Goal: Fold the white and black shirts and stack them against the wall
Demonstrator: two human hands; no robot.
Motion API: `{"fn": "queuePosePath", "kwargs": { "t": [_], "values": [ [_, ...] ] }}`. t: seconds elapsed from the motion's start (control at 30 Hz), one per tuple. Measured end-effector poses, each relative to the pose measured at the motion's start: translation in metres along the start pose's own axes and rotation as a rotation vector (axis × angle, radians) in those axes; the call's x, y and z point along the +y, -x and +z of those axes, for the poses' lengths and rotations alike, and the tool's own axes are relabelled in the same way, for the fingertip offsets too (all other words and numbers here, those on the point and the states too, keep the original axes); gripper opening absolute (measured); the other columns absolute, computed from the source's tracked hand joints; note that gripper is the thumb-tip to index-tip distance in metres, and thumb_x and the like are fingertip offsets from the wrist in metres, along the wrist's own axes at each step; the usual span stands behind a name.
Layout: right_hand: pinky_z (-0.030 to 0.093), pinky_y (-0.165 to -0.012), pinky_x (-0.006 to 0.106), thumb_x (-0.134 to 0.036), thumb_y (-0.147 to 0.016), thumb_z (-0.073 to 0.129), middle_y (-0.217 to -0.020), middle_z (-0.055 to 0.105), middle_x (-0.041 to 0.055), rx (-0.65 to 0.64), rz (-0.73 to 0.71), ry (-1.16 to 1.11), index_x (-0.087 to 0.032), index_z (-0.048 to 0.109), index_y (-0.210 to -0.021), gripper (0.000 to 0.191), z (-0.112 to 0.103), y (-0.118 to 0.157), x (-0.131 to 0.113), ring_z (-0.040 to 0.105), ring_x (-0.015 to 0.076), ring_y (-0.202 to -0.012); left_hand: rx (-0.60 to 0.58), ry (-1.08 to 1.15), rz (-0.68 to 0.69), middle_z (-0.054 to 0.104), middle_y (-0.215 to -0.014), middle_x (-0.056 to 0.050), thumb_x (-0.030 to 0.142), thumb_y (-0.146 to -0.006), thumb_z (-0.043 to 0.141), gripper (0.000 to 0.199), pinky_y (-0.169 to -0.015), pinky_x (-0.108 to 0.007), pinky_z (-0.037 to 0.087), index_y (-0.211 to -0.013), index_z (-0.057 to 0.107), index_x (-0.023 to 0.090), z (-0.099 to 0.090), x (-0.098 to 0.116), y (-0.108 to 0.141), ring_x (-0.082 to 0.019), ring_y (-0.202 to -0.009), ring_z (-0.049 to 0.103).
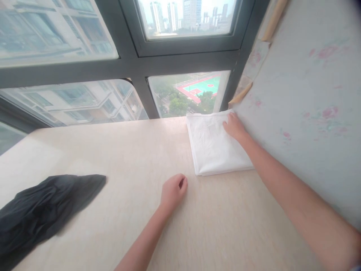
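A folded white cloth [216,145] lies flat on the pale wooden surface [124,150], by the window and the right wall. My right hand [234,125] rests on its far right corner, with the fingers reaching to the back edge; it does not visibly grip the fabric. Nearer to me and left of the cloth, my left hand [174,190] is curled on the surface, thumb and fingers together, nothing seen in it. It does not touch the cloth. A crumpled black cloth [47,210] lies at the left.
Dark window frames [183,62] border the far edge of the surface. On the right stands a wall [304,101] with flowered wallpaper, peeling beside the window. Buildings and a sports court show outside through the glass.
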State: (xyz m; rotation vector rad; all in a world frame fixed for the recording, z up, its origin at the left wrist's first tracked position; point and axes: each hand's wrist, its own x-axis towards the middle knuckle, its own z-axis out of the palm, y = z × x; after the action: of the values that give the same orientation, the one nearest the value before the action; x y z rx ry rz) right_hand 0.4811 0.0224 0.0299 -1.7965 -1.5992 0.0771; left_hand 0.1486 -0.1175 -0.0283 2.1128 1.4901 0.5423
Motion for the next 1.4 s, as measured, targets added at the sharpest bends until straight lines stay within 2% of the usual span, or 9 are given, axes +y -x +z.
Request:
{"fn": "queuePosePath", "kwargs": {
  "t": [0.1,0.23,0.3,0.4,0.63,0.83,1.0,1.2,1.4],
  "values": [
    [0.036,-0.116,0.049,-0.023,-0.093,0.052,-0.142,0.052,0.0186,-0.066,-0.152,-0.053,-0.010,0.056,-0.134,0.043,0.018,0.064,-0.043,0.049,0.0284,-0.133,0.008,0.009,-0.016,0.059,-0.067,-0.001,0.034,-0.092,0.043,0.028,-0.061,-0.028,0.029,-0.072,0.056,0.020,0.003,0.001,0.000,-0.015,-0.062,0.050],
    [0.040,-0.116,0.043,-0.017,-0.094,0.036,-0.140,0.058,0.0083,-0.250,-0.478,-0.213,-0.020,0.058,-0.136,0.047,0.034,0.199,-0.102,0.050,0.0213,-0.134,0.052,0.031,-0.038,0.063,-0.071,-0.002,0.034,-0.091,0.045,0.026,-0.062,-0.028,0.033,-0.075,0.060,0.020,0.005,-0.001,-0.001,-0.015,-0.065,0.053],
    [0.041,-0.114,0.044,-0.014,-0.093,0.034,-0.138,0.060,0.0070,-0.256,-0.466,-0.154,-0.022,0.059,-0.136,0.050,0.038,0.253,-0.115,0.052,0.0218,-0.132,0.090,0.047,-0.050,0.066,-0.073,-0.003,0.033,-0.091,0.046,0.025,-0.063,-0.028,0.036,-0.078,0.063,0.020,0.005,-0.002,-0.001,-0.015,-0.067,0.055],
    [0.039,-0.114,0.048,-0.017,-0.093,0.038,-0.142,0.056,0.0092,-0.249,-0.385,0.019,-0.018,0.061,-0.134,0.047,0.042,0.293,-0.120,0.048,0.0269,-0.135,0.168,0.059,-0.084,0.068,-0.078,-0.005,0.030,-0.092,0.045,0.024,-0.067,-0.029,0.041,-0.084,0.065,0.020,0.006,-0.001,0.005,-0.016,-0.070,0.058],
    [0.033,-0.114,0.052,-0.028,-0.096,0.041,-0.150,0.048,0.0129,-0.260,-0.395,0.182,-0.016,0.058,-0.137,0.046,0.043,0.298,-0.125,0.042,0.0322,-0.140,0.253,-0.022,-0.025,0.069,-0.108,-0.009,0.018,-0.087,0.051,0.026,-0.092,-0.033,0.048,-0.108,0.066,0.021,-0.014,-0.015,0.056,-0.020,-0.102,0.063],
    [0.031,-0.115,0.051,-0.028,-0.095,0.042,-0.150,0.047,0.0122,-0.261,-0.391,0.185,-0.016,0.058,-0.136,0.046,0.045,0.302,-0.123,0.041,0.0316,-0.140,0.506,-0.251,-0.218,0.036,-0.152,-0.025,0.019,-0.087,0.049,0.048,-0.117,-0.062,0.012,-0.134,0.053,0.010,-0.114,-0.102,0.107,-0.039,-0.146,0.023],
    [0.032,-0.115,0.050,-0.027,-0.095,0.041,-0.150,0.048,0.0115,-0.263,-0.386,0.200,-0.016,0.058,-0.136,0.045,0.044,0.302,-0.126,0.042,0.0307,-0.140,0.675,-0.652,-0.599,0.026,-0.158,-0.025,0.044,-0.092,0.047,0.065,-0.109,-0.064,0.022,-0.146,0.039,0.009,-0.171,-0.167,0.130,-0.043,-0.145,0.020],
    [0.033,-0.116,0.047,-0.025,-0.095,0.041,-0.148,0.051,0.0104,-0.256,-0.365,0.175,-0.016,0.061,-0.133,0.043,0.042,0.300,-0.128,0.043,0.0280,-0.139,0.585,-0.691,-0.561,0.057,-0.128,-0.022,0.037,-0.092,0.043,0.045,-0.093,-0.054,0.039,-0.122,0.063,0.010,-0.175,-0.181,0.129,-0.041,-0.118,0.048],
    [0.035,-0.115,0.048,-0.023,-0.094,0.044,-0.145,0.053,0.0106,-0.236,-0.360,0.101,-0.016,0.062,-0.130,0.041,0.045,0.299,-0.125,0.044,0.0276,-0.138,0.434,-0.700,-0.220,0.066,-0.109,-0.012,0.037,-0.093,0.050,0.031,-0.085,-0.040,0.040,-0.108,0.068,0.017,-0.134,-0.139,0.142,-0.029,-0.100,0.057]
  ]
}}
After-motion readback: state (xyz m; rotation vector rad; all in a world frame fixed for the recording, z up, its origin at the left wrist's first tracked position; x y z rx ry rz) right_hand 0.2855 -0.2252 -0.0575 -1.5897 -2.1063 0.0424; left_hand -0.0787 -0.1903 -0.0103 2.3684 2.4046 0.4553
